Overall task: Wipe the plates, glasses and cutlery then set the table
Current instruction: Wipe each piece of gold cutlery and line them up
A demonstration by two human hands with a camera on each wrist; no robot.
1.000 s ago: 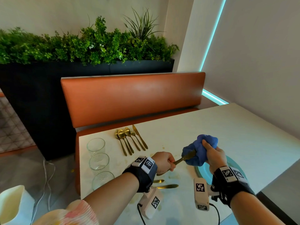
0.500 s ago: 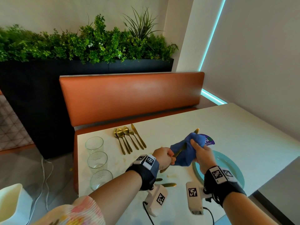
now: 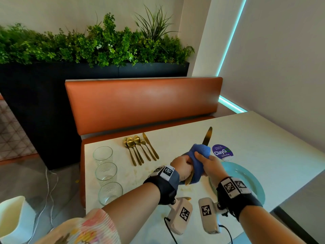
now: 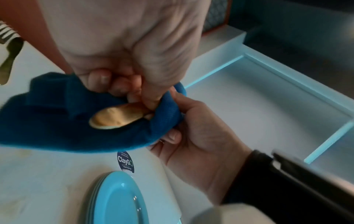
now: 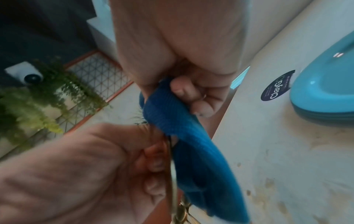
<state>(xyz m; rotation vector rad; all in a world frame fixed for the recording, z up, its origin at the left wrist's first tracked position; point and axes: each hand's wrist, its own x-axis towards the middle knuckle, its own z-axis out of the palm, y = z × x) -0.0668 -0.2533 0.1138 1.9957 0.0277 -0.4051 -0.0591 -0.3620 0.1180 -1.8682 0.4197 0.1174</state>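
Sliding down the gold knife (image 3: 207,136), the blue cloth (image 3: 200,155) now sits against the left hand, where a second ago it was bunched at the blade's far end; the bare blade now sticks up past the cloth, tilted away toward the bench (image 3: 144,104).

At the left edge of the table (image 3: 263,138) three empty glasses (image 3: 106,171) stand in a row running toward the person. Just beyond them lie five pieces of gold cutlery (image 3: 140,148) side by side: spoons, a fork and a knife.

The left hand (image 3: 182,167) is curled into a fist round the knife's handle, whose rounded end (image 4: 116,117) pokes out below the fingers against the cloth. Another gold piece (image 3: 187,198) shows partly under that wrist on the tabletop.

The right hand (image 3: 209,166), touching the left, has its thumb and fingers (image 5: 201,97) closed round the cloth, pinching it about the knife just above the handle. Both hands and the knife are held above the table, between the cutlery and the plates.

Beside the right hand a round dark sticker (image 3: 222,151) is stuck to the table, and just nearer lies a stack of light blue plates (image 3: 246,176), partly hidden by the right wrist. Faint yellowish stains mark the tabletop near the plates.
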